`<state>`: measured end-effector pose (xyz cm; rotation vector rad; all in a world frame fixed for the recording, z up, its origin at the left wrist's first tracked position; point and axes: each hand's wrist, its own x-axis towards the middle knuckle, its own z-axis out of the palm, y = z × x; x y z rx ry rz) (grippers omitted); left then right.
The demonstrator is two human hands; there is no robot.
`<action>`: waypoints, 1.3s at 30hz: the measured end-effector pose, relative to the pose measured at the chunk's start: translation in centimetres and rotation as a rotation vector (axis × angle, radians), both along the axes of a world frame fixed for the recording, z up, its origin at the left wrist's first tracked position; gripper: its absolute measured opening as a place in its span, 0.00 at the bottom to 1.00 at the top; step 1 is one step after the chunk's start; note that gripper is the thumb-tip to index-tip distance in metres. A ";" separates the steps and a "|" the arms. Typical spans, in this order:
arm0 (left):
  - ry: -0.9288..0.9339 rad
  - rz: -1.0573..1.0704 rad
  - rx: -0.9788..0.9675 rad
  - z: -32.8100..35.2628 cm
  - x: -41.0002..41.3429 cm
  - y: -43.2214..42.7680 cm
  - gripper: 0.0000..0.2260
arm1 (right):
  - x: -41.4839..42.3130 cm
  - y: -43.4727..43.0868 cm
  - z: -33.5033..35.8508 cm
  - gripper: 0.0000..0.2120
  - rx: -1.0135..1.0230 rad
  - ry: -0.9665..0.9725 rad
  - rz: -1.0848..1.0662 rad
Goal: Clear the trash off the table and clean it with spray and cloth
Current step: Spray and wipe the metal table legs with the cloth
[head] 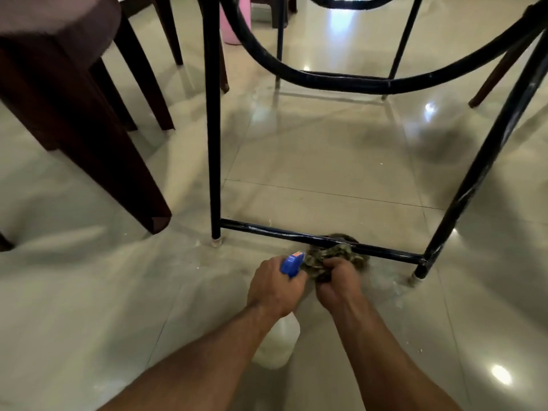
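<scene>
Two bare forearms reach in from the near edge, low over the floor. The left hand [274,287] has its fingers curled round the neck of a white translucent plastic spray bottle [280,342], whose blue trigger head [292,264] sticks out above the knuckles and points far and to the right, while the body hangs below the wrist. Just right of it, the right hand [338,284] grips a bunched, camouflage-patterned green and brown cloth [326,256], with the fingers closed into the folds. The cloth lies against the black metal lower crossbar [267,229] of the bench frame and bulges on both its near and far sides. The spray head nearly touches the cloth's left edge.

The crossbar runs from a straight black leg [213,143] on the left to a slanted black leg [480,173] on the right. Farther back, a curved black metal brace [341,80] sweeps between the legs. Everything stands on a glossy, pale beige tiled floor [311,161], with a few small pale crumbs [419,350] scattered to the right of the right forearm. At far left stands a dark brown chair [74,99] with thick tapered legs, and beyond the frame a pink cylindrical object [234,19] is partly hidden.
</scene>
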<state>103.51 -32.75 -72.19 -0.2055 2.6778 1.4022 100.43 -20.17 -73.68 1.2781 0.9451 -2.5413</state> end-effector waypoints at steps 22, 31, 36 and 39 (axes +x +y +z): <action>-0.037 0.299 0.031 -0.4 -1.9 -12.5 0.05 | -3.2 -16.1 -1.0 0.14 0.033 0.112 0.495; 0.070 -0.021 0.094 -0.9 -1.3 -8.1 0.05 | 2.9 -7.1 -0.4 0.11 0.292 0.117 0.532; 0.086 -0.212 0.189 -1.1 -1.2 -0.5 0.11 | 6.3 2.6 2.3 0.09 0.900 0.113 0.211; 0.075 -0.262 0.216 -1.0 -1.1 3.9 0.10 | 6.3 7.8 3.0 0.13 1.556 0.186 0.080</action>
